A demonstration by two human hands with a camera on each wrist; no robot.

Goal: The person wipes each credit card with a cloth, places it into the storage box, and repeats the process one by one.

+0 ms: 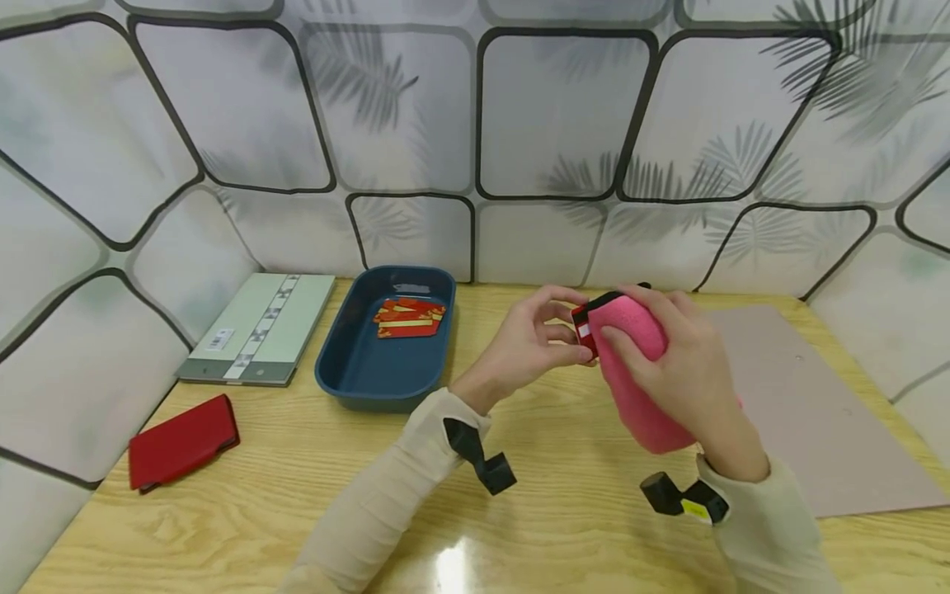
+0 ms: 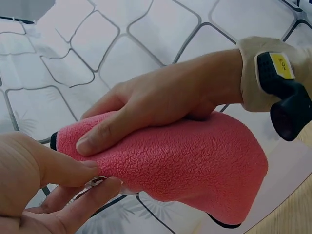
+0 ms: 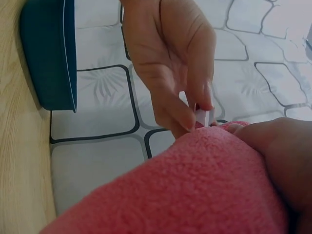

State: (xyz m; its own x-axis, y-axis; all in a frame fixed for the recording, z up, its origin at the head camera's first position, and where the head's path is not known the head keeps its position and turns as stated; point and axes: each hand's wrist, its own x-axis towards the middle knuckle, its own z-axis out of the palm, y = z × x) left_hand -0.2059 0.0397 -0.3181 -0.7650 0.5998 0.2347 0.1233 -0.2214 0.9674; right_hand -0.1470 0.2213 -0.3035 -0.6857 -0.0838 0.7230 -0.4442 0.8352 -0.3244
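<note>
In the head view my right hand (image 1: 686, 371) grips a folded pink fleece cloth (image 1: 631, 396) with black edging, its thumb pressed on the near face. My left hand (image 1: 530, 338) pinches a small red, white and black item (image 1: 584, 330) at the cloth's left edge. Its kind is unclear, as fingers and cloth hide most of it. The left wrist view shows the right hand lying over the cloth (image 2: 185, 165), while the left fingers (image 2: 97, 195) pinch a thin shiny edge below it. From the right wrist, the cloth (image 3: 195, 180) covers much of the item.
A blue basin (image 1: 386, 388) holds several red-and-gold packets (image 1: 408, 322). Left of it lie a pale green flat box (image 1: 252, 318) and a red wallet-like case (image 1: 184, 441). A grey-pink mat (image 1: 809, 396) covers the table's right side. Patterned fabric walls (image 1: 564, 115) enclose the table.
</note>
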